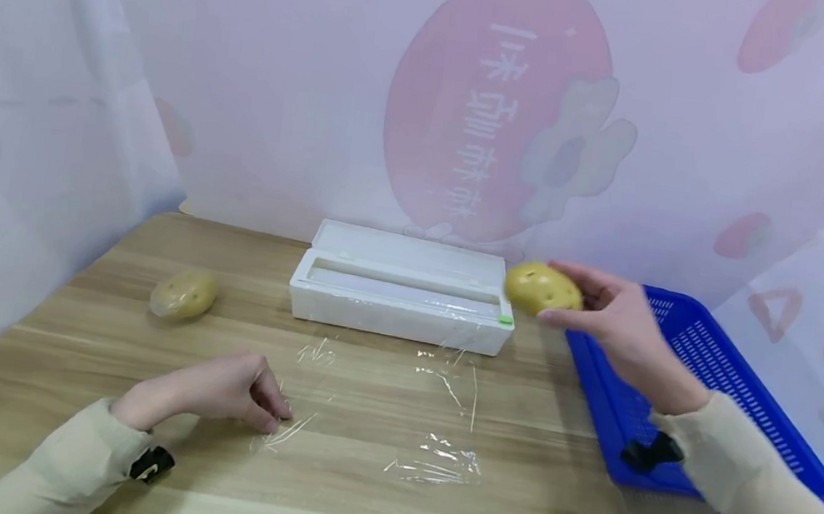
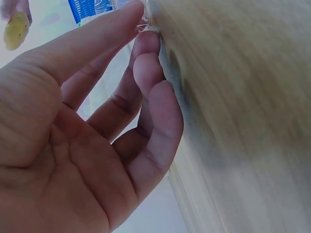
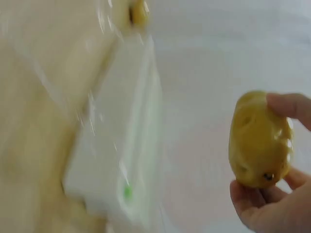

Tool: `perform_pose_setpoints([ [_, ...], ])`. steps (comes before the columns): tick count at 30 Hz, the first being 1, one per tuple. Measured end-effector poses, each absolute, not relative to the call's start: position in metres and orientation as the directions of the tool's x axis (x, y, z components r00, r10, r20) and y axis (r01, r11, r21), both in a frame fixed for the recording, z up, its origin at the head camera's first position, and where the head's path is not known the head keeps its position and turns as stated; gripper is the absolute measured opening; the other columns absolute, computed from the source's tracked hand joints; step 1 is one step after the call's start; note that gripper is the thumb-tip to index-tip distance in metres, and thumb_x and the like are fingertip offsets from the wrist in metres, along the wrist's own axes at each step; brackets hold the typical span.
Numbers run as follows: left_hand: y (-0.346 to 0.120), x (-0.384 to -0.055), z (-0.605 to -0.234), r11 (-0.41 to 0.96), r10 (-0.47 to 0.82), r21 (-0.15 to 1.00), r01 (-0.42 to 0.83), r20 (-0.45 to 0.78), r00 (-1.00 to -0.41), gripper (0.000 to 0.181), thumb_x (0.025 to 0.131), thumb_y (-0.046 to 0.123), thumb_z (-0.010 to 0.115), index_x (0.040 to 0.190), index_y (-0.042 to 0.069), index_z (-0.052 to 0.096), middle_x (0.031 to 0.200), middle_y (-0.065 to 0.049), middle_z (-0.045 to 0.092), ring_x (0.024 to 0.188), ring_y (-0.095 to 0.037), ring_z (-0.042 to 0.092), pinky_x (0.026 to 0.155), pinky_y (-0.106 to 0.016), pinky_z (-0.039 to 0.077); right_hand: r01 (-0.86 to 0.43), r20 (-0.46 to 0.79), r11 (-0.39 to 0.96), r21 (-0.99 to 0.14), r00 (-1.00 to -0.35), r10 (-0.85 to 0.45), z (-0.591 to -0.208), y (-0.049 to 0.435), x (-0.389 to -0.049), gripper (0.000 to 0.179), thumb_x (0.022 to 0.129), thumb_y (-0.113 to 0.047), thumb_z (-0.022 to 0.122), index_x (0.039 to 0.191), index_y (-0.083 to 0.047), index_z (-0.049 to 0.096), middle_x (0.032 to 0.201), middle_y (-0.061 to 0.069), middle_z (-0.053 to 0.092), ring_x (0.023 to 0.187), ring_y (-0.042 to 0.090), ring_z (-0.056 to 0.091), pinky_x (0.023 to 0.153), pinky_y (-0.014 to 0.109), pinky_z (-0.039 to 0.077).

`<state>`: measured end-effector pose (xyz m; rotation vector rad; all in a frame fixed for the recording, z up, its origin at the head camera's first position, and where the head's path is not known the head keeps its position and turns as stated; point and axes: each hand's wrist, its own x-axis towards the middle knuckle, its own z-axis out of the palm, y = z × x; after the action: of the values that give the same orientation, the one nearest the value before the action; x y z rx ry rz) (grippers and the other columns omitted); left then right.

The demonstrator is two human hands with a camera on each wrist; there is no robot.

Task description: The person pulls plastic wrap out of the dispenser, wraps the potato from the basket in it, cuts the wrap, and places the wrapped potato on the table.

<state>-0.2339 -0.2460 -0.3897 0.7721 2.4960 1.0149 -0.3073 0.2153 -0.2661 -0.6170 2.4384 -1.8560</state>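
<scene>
A yellow potato (image 1: 543,289) is held up by my right hand (image 1: 612,320), thumb and fingers around its sides, beside the right end of the white cling film box (image 1: 398,318). From that box, lid raised, a clear sheet of cling film (image 1: 436,460) stretches forward over the wooden table. My left hand (image 1: 239,394) pinches the film's near left corner between thumb and forefinger, close over the tabletop. In the left wrist view a bit of film (image 2: 142,26) shows at the fingertips. The right wrist view is blurred, but the potato (image 3: 260,141) shows clearly in the fingers.
A second potato (image 1: 184,295), seemingly wrapped in film, lies on the table (image 1: 110,259) at the left. At the right stands a blue plastic basket (image 1: 751,401), partly behind my right forearm. A green slider (image 1: 506,320) sits at the box's right end. Printed cloth hangs behind.
</scene>
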Motion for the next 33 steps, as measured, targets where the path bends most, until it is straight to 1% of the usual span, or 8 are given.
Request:
perform_pose_setpoints([
  [3, -0.246, -0.232, -0.388, 0.599, 0.595, 0.717, 0.356, -0.101, -0.797, 0.018, 0.077, 0.011, 0.083, 0.094, 0.011, 0.079, 0.086, 0.007, 0.072, 0.071, -0.006, 0.062, 0.062, -0.025, 0.052, -0.267, 0.168, 0.225, -0.937, -0.910, -0.380, -0.282, 0.179, -0.292, 0.072, 0.069, -0.008, 0.089, 0.135, -0.011, 0.060, 0.123, 0.008, 0.064, 0.106, 0.028, 0.061, 0.087, 0.035, 0.052],
  [6, -0.245, -0.231, -0.385, 0.596, 0.596, 0.717, 0.362, -0.094, -0.797, 0.018, 0.077, 0.010, 0.083, 0.094, 0.010, 0.079, 0.085, 0.006, 0.073, 0.070, -0.006, 0.062, 0.061, -0.025, 0.052, -0.228, 0.101, 0.219, -0.949, -0.876, -0.471, -0.302, 0.146, -0.279, 0.075, 0.065, -0.009, 0.091, 0.134, -0.013, 0.061, 0.123, 0.007, 0.065, 0.105, 0.030, 0.061, 0.087, 0.040, 0.051],
  [11, -0.241, -0.233, -0.382, 0.601, 0.607, 0.700, 0.384, -0.087, -0.790, 0.017, 0.077, 0.010, 0.083, 0.094, 0.010, 0.079, 0.086, 0.006, 0.073, 0.071, -0.005, 0.062, 0.062, -0.025, 0.052, -0.165, 0.020, 0.198, -0.966, -0.814, -0.581, -0.339, 0.109, -0.272, 0.075, 0.063, -0.007, 0.092, 0.132, -0.011, 0.062, 0.124, 0.005, 0.063, 0.106, 0.029, 0.061, 0.088, 0.039, 0.051],
  [13, -0.239, -0.235, -0.382, 0.609, 0.606, 0.691, 0.389, -0.089, -0.791, 0.017, 0.077, 0.011, 0.083, 0.094, 0.011, 0.080, 0.085, 0.007, 0.073, 0.071, -0.004, 0.062, 0.062, -0.025, 0.051, -0.141, 0.003, 0.190, -0.972, -0.811, -0.586, -0.350, 0.102, -0.274, 0.075, 0.062, -0.005, 0.092, 0.131, -0.009, 0.062, 0.124, 0.006, 0.063, 0.105, 0.028, 0.061, 0.087, 0.038, 0.052],
  [19, -0.232, -0.237, -0.381, 0.606, 0.612, 0.685, 0.405, -0.075, -0.788, 0.017, 0.077, 0.011, 0.084, 0.094, 0.012, 0.080, 0.090, 0.005, 0.073, 0.076, -0.003, 0.063, 0.066, -0.024, 0.052, -0.083, -0.063, 0.248, -0.965, -0.845, -0.530, -0.371, 0.097, -0.279, 0.078, 0.057, -0.001, 0.093, 0.129, -0.007, 0.064, 0.120, 0.004, 0.065, 0.102, 0.025, 0.062, 0.087, 0.035, 0.051],
  [22, -0.231, -0.235, -0.381, 0.598, 0.618, 0.692, 0.404, -0.078, -0.782, 0.018, 0.076, 0.011, 0.084, 0.093, 0.011, 0.080, 0.090, 0.004, 0.074, 0.076, -0.003, 0.064, 0.067, -0.024, 0.053, -0.075, -0.082, 0.259, -0.963, -0.835, -0.544, -0.377, 0.095, -0.277, 0.079, 0.057, -0.001, 0.093, 0.130, -0.006, 0.063, 0.121, 0.003, 0.065, 0.104, 0.024, 0.061, 0.089, 0.036, 0.050],
  [27, -0.232, -0.235, -0.381, 0.597, 0.617, 0.695, 0.401, -0.080, -0.783, 0.018, 0.076, 0.011, 0.084, 0.094, 0.011, 0.079, 0.091, 0.004, 0.074, 0.076, -0.004, 0.064, 0.067, -0.025, 0.053, -0.121, -0.057, 0.264, -0.957, -0.812, -0.581, -0.384, 0.092, -0.274, 0.077, 0.057, -0.002, 0.093, 0.129, -0.006, 0.063, 0.120, 0.003, 0.066, 0.103, 0.024, 0.062, 0.089, 0.035, 0.051],
  [33, -0.232, -0.238, -0.381, 0.602, 0.617, 0.687, 0.407, -0.076, -0.783, 0.017, 0.077, 0.012, 0.083, 0.094, 0.011, 0.080, 0.089, 0.005, 0.073, 0.077, -0.004, 0.064, 0.067, -0.025, 0.052, -0.179, -0.025, 0.292, -0.940, -0.815, -0.580, -0.389, 0.092, -0.271, 0.076, 0.057, -0.001, 0.092, 0.127, -0.004, 0.063, 0.117, 0.005, 0.066, 0.102, 0.023, 0.062, 0.088, 0.035, 0.050],
])
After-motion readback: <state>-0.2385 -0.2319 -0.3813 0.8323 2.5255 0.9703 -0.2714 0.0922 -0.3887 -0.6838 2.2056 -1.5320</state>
